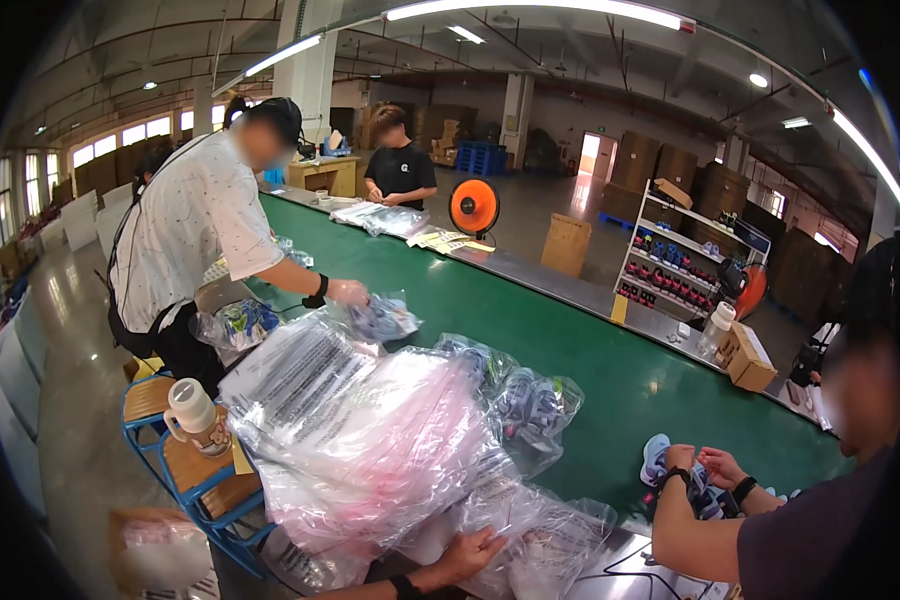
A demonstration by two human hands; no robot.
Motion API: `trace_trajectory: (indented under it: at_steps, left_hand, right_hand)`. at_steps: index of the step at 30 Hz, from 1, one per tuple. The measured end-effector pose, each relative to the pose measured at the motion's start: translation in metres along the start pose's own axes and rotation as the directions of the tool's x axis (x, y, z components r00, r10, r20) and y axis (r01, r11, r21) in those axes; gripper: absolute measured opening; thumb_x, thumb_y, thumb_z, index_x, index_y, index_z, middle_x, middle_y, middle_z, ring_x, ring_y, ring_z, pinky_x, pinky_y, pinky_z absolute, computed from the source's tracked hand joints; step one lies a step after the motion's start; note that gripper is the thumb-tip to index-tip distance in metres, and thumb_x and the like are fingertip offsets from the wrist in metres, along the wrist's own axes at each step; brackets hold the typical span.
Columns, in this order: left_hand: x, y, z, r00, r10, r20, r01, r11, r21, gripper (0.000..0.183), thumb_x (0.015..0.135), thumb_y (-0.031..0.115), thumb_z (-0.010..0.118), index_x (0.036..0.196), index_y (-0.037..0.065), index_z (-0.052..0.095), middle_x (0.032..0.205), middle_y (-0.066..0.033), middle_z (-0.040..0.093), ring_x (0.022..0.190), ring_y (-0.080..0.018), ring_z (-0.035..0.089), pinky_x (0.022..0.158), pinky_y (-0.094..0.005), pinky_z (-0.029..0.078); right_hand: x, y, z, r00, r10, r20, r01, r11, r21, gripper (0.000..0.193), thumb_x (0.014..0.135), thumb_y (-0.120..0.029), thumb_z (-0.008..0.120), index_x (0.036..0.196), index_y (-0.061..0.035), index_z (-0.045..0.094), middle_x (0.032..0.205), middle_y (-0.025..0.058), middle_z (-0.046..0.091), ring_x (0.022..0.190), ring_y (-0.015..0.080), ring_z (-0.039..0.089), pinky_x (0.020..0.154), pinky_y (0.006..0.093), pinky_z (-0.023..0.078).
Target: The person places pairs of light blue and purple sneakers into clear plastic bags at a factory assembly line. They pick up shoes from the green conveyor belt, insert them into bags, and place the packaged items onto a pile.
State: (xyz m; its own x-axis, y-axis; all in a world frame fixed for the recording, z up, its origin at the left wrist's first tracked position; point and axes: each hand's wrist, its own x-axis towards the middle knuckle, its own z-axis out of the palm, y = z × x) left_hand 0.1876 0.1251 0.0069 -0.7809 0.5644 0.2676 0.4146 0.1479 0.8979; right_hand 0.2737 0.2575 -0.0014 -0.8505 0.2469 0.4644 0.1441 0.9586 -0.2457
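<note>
My left hand [470,553], with a black band on its wrist, reaches in from the lower edge. Its fingers are bent and closed at the edge of a crinkled clear plastic bag [555,545]. Part of the fingertips is lost in the shiny film. Just beyond lies a large pile of clear plastic bags [370,440], some tinted pink and some printed. Bagged shoes [530,405] rest on the green conveyor belt [600,385] past the pile. My right hand does not show.
At left, a standing co-worker's hand [348,292] touches a bagged pair of shoes [385,317]. Another person's hands [705,465] handle shoes at right. A blue-framed chair [195,465] with a white bottle [192,410] stands left. A cardboard box [745,357] sits on the far ledge.
</note>
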Motion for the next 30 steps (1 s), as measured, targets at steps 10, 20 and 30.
trace_trajectory:
  at_steps: [10, 20, 30]
  left_hand:
    - [0.0022, 0.0087, -0.0038, 1.0, 0.009, 0.017, -0.009, 1.0, -0.009, 0.023, 0.088, 0.026, 0.061, 0.086, 0.004, 0.054, 0.057, -0.0175, 0.05, 0.048, -0.0307, 0.053, 0.047, -0.0388, 0.04]
    - [0.0017, 0.0044, 0.0013, 0.998, -0.052, 0.027, 0.054, 0.997, -0.063, 0.025, 0.09, 0.03, 0.059, 0.101, 0.008, 0.059, 0.061, -0.0144, 0.058, 0.052, -0.0255, 0.058, 0.052, -0.0362, 0.046]
    - [0.0026, 0.0064, -0.0013, 0.999, -0.026, 0.035, 0.026, 1.0, -0.007, 0.024, 0.089, 0.029, 0.059, 0.094, 0.006, 0.056, 0.059, -0.0166, 0.054, 0.05, -0.0264, 0.056, 0.05, -0.038, 0.043]
  right_hand:
    - [-0.0008, 0.0007, 0.0011, 1.0, 0.027, 0.004, -0.027, 1.0, 0.004, 0.031, 0.071, -0.031, 0.064, 0.094, -0.0097, 0.066, 0.102, 0.0111, 0.064, 0.101, 0.0307, 0.058, 0.092, 0.0479, 0.041]
    - [-0.004, 0.0002, 0.0044, 0.999, 0.038, -0.007, -0.038, 0.999, 0.0, 0.031, 0.071, -0.03, 0.064, 0.093, -0.0092, 0.066, 0.103, 0.0112, 0.064, 0.101, 0.0309, 0.058, 0.093, 0.0481, 0.041]
    - [-0.0054, -0.0002, 0.0035, 0.999, 0.039, -0.026, -0.039, 0.999, -0.002, 0.03, 0.071, -0.029, 0.064, 0.093, -0.0087, 0.066, 0.103, 0.0113, 0.064, 0.101, 0.0311, 0.058, 0.093, 0.0483, 0.04]
